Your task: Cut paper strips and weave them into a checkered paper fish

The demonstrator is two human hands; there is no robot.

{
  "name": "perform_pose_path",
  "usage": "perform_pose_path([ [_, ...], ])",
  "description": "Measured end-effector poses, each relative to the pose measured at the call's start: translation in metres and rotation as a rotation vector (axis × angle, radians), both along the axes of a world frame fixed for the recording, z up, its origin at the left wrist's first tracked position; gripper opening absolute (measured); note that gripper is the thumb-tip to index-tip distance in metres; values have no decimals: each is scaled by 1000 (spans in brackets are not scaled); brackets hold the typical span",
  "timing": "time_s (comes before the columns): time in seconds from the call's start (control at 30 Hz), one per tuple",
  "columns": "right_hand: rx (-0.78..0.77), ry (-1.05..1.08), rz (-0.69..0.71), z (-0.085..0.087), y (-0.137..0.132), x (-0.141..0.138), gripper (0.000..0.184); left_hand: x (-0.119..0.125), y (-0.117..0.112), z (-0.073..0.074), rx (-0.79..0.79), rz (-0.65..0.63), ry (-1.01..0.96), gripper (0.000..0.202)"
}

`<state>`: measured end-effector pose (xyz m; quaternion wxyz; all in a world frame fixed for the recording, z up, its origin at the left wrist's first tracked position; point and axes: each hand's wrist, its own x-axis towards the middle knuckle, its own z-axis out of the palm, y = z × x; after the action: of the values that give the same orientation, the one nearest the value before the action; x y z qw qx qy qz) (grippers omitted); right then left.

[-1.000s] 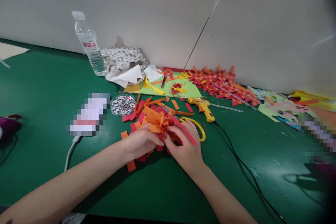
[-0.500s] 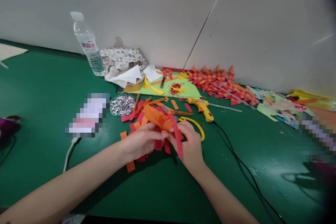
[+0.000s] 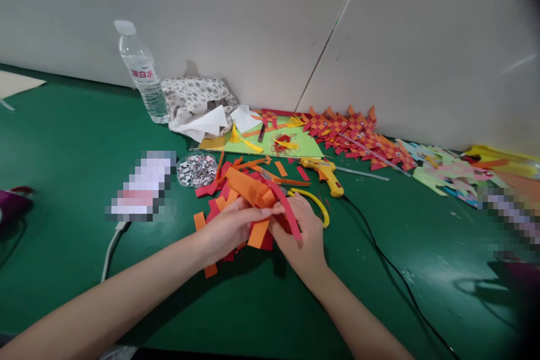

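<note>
Between my hands are folded orange and red paper strips (image 3: 252,187), held above a heap of cut strips. My left hand (image 3: 236,225) is closed on them from the left, its thumb stretched toward the right hand. My right hand (image 3: 304,230) pinches the strips from the other side, and a long red strip (image 3: 291,215) hangs curved over its fingers. An orange end (image 3: 258,234) points down between the hands. Behind the right hand show the yellow handles (image 3: 318,202) of a pair of scissors. Loose orange and red scraps (image 3: 201,221) lie under and around my left hand.
A yellow glue gun (image 3: 324,173) with a black cord lies right of the heap. Left are a dish of googly eyes (image 3: 196,169) and a phone (image 3: 143,185) on a cable. Behind stand a water bottle (image 3: 145,76), a tissue pouch (image 3: 198,95) and woven paper fish (image 3: 354,135).
An orange strip end now points down between my hands, where red ends hung before. My left thumb reaches further right, and the long red strip has swung slightly rightward.
</note>
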<state>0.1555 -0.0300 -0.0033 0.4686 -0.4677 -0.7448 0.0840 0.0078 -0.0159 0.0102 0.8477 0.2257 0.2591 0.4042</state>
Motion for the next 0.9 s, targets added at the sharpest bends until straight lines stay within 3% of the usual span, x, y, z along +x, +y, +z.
perform_pose_path([
  [0.2, -25, 60, -101, 2, -3, -4, 8, -3, 2, -2, -149, 124, 75, 10],
  [0.33, -21, 13, -76, 0, -5, -5, 9, -3, 2, -1, -158, 192, 134, 17],
  [0.47, -5, 57, -121, -2, -5, -5, 26, -1, 0, 3, -164, 237, 169, 17],
  [0.6, 62, 13, -127, -2, -3, -4, 47, 1, 0, 4, -196, 204, 248, 13],
  [0.73, 91, -126, -72, -4, -1, -3, 43, 0, 3, -6, -113, 206, 238, 19],
  [0.9, 116, -169, -49, -4, -3, -2, 38, -1, 4, -14, -110, 186, 256, 11],
])
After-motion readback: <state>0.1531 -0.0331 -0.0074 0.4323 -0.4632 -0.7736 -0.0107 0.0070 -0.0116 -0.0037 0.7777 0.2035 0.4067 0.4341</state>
